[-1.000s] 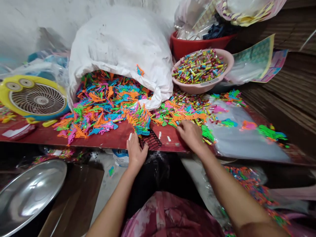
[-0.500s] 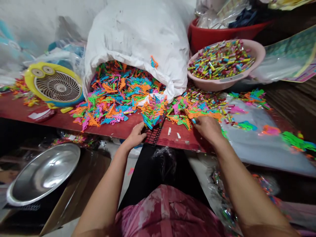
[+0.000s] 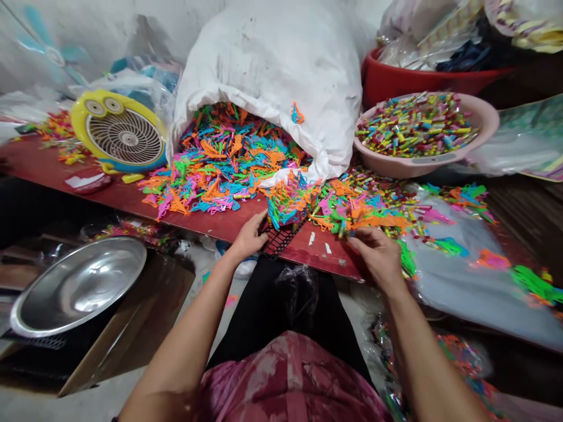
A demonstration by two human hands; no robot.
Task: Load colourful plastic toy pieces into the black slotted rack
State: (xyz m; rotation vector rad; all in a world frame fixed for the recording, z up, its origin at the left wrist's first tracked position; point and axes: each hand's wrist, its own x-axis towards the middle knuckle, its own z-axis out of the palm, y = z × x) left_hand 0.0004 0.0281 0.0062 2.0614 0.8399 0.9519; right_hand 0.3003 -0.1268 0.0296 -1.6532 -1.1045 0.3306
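Observation:
My left hand [image 3: 250,235] rests against the left side of a black mesh rack [image 3: 281,237] at the front edge of the red table [image 3: 132,202], fingers curled on it. A bunch of colourful plastic pieces [image 3: 288,202] stands on that rack. My right hand [image 3: 377,253] lies to the right, fingers pinched round a small plastic piece at the edge of a scattered heap of bright plastic toys [image 3: 360,208]. A big white sack [image 3: 272,76] spills more such pieces [image 3: 220,164] behind the rack.
A pink bowl of small coloured tubes [image 3: 417,126] and a red basin [image 3: 409,79] stand at the back right. A yellow fan [image 3: 121,135] stands at the left. A steel bowl [image 3: 77,284] sits low on the left. Clear plastic bags [image 3: 466,275] lie to the right.
The view has swung left and down a little. My right hand drew back from the heap toward the table edge, pinching a piece. My left hand stays at the rack.

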